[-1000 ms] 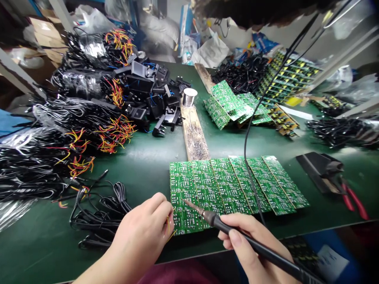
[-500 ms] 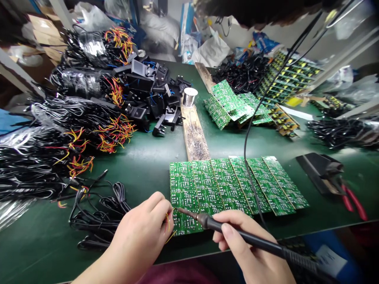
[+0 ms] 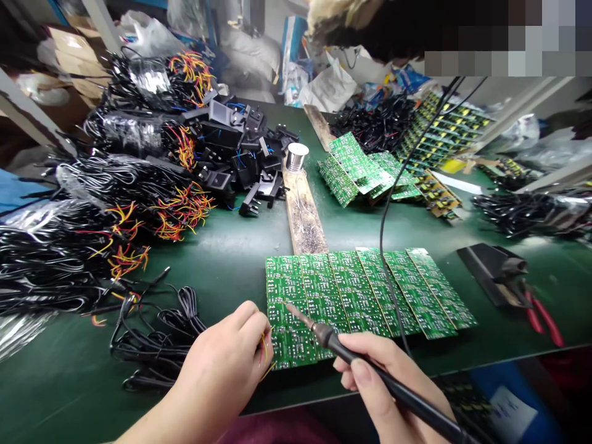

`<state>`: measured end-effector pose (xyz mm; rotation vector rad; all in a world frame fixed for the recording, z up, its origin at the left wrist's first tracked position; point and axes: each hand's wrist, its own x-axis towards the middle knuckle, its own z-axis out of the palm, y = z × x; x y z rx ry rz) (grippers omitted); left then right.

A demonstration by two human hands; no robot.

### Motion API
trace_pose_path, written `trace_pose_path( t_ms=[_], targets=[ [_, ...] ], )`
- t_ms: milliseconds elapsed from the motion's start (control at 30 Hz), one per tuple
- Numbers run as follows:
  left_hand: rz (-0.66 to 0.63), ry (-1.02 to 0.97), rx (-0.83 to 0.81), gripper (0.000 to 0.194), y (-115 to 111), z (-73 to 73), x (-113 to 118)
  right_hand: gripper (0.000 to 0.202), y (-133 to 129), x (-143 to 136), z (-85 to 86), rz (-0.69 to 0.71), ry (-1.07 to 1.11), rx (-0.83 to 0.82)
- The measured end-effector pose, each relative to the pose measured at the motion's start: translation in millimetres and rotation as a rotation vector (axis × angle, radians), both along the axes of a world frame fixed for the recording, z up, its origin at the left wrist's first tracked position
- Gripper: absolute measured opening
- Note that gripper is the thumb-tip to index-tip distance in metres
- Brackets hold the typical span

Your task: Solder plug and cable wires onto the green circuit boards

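My left hand [image 3: 226,364] is closed in a pinch at the left edge of the green circuit boards [image 3: 324,296], with thin red and yellow wires [image 3: 264,350] coming out between its fingers. The wire ends at the board are hidden by the fingers. In my right hand [image 3: 388,382] is a black soldering iron [image 3: 361,361], held like a pen. Its tip is over the leftmost board, a little above and to the right of my left fingers. The boards lie in an overlapping row near the table's front edge.
Bundled black cables [image 3: 115,179] and black plug adapters [image 3: 240,139] pile up at the left. A solder spool [image 3: 296,158] stands on a scorched wooden strip [image 3: 303,213]. More boards [image 3: 356,166] lie behind. Red-handled pliers [image 3: 546,317] rest at right. A black cord [image 3: 385,228] hangs across the boards.
The soldering iron's tip has moved up and to the right, away from my left fingertips. My left hand stays pinched on the wires in about the same place.
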<state>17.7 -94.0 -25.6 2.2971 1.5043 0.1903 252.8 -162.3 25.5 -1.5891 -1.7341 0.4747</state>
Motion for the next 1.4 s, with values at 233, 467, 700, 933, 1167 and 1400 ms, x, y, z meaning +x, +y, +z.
trace_pose_path(
  t_ms=[233,467,700,933,1167,1400],
  targets=[
    [-0.007,0.01,-0.004,0.023,1,-1.7,2,0.028,13,-33,-24.0,0.132,0.212,0.077],
    [-0.056,-0.069,-0.15,0.019,5,12.1,-7,0.05,30,-66,-51.9,0.257,0.182,0.147],
    [-0.117,-0.176,-0.206,0.017,18,32.2,-31,0.049,33,-68,-46.5,0.209,0.154,0.155],
    [-0.126,-0.196,-0.21,0.023,22,29.5,-35,0.05,35,-73,-48.1,0.213,0.156,0.112],
    [-0.141,-0.192,-0.236,0.048,11,31.9,-38,0.045,45,-65,-50.5,0.164,0.168,0.074],
    [-0.03,-0.299,-0.116,0.044,8,22.5,-47,0.043,46,-62,-48.5,0.176,0.145,0.092]
  ],
)
